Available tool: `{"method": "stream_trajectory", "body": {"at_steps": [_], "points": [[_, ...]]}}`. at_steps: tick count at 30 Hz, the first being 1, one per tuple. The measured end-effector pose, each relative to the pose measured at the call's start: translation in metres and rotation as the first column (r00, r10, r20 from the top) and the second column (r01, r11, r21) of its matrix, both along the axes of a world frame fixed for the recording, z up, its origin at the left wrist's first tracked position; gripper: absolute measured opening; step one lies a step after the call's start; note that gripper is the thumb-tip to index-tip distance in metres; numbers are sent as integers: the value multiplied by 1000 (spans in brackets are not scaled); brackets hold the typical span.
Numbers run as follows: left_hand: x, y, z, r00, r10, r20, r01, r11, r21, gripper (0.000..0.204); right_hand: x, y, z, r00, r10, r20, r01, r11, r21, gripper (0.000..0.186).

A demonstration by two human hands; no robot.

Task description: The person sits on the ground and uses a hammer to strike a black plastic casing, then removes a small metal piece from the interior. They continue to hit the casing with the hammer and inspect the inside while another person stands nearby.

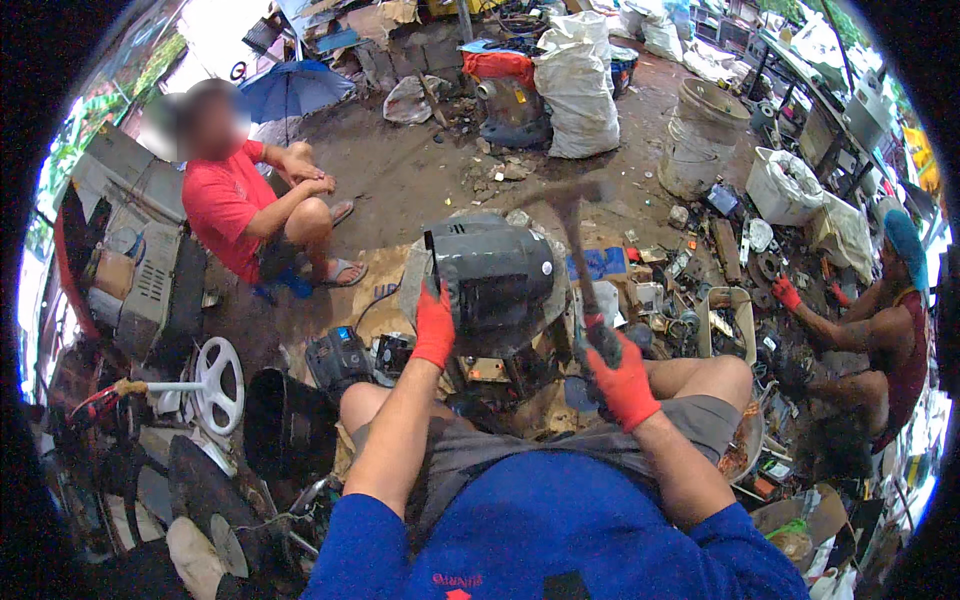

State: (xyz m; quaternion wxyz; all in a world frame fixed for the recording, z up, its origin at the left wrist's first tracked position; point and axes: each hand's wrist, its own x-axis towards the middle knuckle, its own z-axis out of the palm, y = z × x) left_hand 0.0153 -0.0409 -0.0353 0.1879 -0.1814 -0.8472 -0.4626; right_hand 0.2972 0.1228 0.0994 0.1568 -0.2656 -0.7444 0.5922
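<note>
My right hand (pixel 622 380), in a red glove, is closed round the handle of a hammer (pixel 580 245). Its head, smeared by motion, is raised above the right end of a black, rounded machine casing (pixel 495 275). The casing lies on its side in front of my knees, on top of a worn block or stand that is mostly hidden. My left hand (pixel 434 328), also red-gloved, is closed on the casing's left edge, where a thin dark strip rises above the fingers. What the fingertips grip behind that edge is partly hidden.
A person in a red shirt (pixel 225 210) squats at the left. At the right another person (pixel 880 330) with red gloves handles scrap. Several loose metal parts lie right of the casing, near a cream bin (pixel 728 318). White sacks (pixel 580 90) and a large bucket (pixel 700 135) stand behind.
</note>
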Motion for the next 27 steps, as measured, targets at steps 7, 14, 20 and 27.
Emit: {"method": "stream_trajectory", "body": {"at_steps": [7,14,20,27], "points": [[27,-7,-10,952,-200,232,200,979,27,41,2,6,58,912,-59,-406,64,998,-3,39],[38,4,13,946,-109,306,122,992,-25,40,11,-6,57,801,-171,-574,61,977,-206,34],[18,9,1,973,-68,221,88,993,-79,42,-20,0,-104,990,-110,-91,134,937,324,33],[1,-14,8,978,56,200,-78,992,99,35,-8,24,61,889,-388,-241,319,905,-282,33]]}}
